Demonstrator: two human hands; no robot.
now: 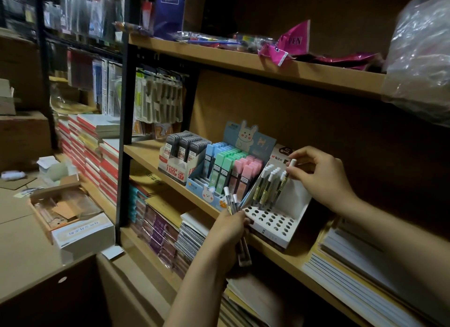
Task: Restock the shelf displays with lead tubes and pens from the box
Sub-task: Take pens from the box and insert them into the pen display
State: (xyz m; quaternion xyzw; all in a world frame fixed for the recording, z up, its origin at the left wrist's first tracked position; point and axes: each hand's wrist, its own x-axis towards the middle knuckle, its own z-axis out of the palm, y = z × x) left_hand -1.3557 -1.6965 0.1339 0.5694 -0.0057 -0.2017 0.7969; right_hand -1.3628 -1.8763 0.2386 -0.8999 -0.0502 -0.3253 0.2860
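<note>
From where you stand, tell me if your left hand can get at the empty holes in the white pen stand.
Probably yes. The left hand sits right at the white pen stand's front edge, with nothing over the empty holes. But it grips a bunch of pens, so its fingers aren't free.

My pen display (280, 219) rightmost on the middle shelf (146, 151), lead-tube displays (224, 170) left of it, open box (65, 204) far left.

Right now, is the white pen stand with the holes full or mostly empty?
Mostly empty. The white pen stand shows many open holes in front; only a few pens stand in its back rows.
</note>
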